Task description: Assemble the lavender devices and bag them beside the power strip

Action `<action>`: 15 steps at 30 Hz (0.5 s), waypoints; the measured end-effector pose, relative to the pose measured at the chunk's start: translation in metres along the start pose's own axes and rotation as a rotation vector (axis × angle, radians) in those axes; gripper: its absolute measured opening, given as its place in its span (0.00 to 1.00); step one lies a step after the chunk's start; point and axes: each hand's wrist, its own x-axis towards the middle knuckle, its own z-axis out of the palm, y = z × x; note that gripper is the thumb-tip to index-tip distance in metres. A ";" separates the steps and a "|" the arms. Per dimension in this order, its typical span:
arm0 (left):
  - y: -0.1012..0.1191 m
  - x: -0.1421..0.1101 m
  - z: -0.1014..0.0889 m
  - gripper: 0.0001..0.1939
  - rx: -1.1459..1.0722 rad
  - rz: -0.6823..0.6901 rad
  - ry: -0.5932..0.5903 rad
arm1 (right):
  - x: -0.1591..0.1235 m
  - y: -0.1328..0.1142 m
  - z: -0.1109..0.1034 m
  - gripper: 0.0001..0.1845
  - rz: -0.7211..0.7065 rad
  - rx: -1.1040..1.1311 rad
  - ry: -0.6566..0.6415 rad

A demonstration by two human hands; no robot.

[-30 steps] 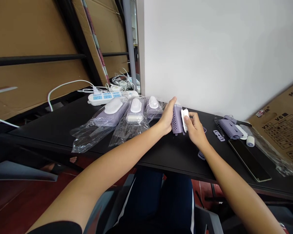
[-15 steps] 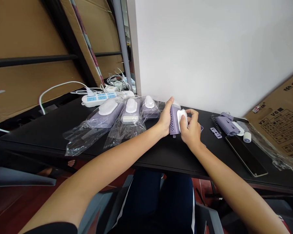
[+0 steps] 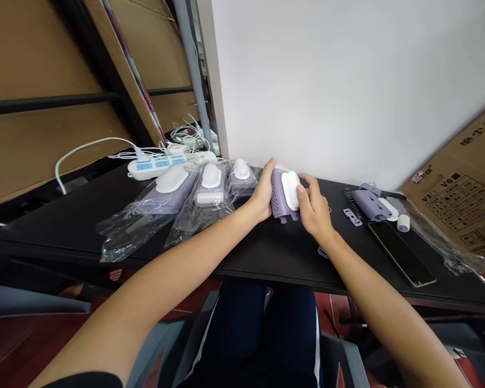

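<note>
At the centre of the frame, the left hand point(image 3: 263, 189) grasps the purple case point(image 3: 278, 199) round its left side, while the right hand point(image 3: 316, 209) grips the right edge of the white brush point(image 3: 291, 191) against its face. Whether the brush is fastened is unclear; if loose, it could drop should the right hand slip. Hard pressing could twist the case in its one-sided hold. At the frame's right, the roller point(image 3: 403, 223) could roll away if knocked

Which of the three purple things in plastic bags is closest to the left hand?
The rightmost bagged holder, just beside the left hand. The middle bagged holder and leftmost bagged holder lie farther away.
</note>
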 end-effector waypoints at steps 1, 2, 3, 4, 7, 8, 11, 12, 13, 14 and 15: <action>0.003 0.002 -0.003 0.29 -0.012 0.033 0.036 | -0.001 0.002 -0.002 0.31 0.005 0.019 -0.022; 0.006 0.004 -0.005 0.30 -0.023 0.065 0.076 | -0.002 0.003 -0.004 0.31 0.013 0.041 -0.052; 0.008 0.007 -0.008 0.30 -0.030 0.094 0.117 | -0.003 0.005 -0.005 0.31 0.019 0.070 -0.096; 0.010 0.009 -0.010 0.30 -0.032 0.121 0.155 | -0.004 0.006 -0.004 0.32 0.024 0.108 -0.151; 0.011 0.014 -0.015 0.32 -0.003 0.179 0.223 | -0.005 0.007 0.000 0.37 0.071 0.298 -0.318; 0.011 0.014 -0.015 0.32 0.014 0.193 0.221 | -0.004 0.006 0.002 0.41 0.107 0.376 -0.343; 0.009 0.014 -0.016 0.31 0.067 0.225 0.154 | 0.000 0.004 0.004 0.45 0.244 0.613 -0.296; 0.008 0.014 -0.016 0.29 0.089 0.229 0.127 | 0.003 0.003 0.002 0.42 0.283 0.684 -0.254; 0.008 0.014 -0.017 0.27 0.118 0.231 0.103 | 0.005 0.004 -0.001 0.39 0.315 0.749 -0.208; 0.007 0.014 -0.018 0.24 0.159 0.230 0.085 | 0.008 0.005 -0.005 0.36 0.339 0.803 -0.163; 0.007 0.015 -0.019 0.22 0.217 0.232 0.072 | 0.011 0.007 -0.010 0.33 0.358 0.842 -0.115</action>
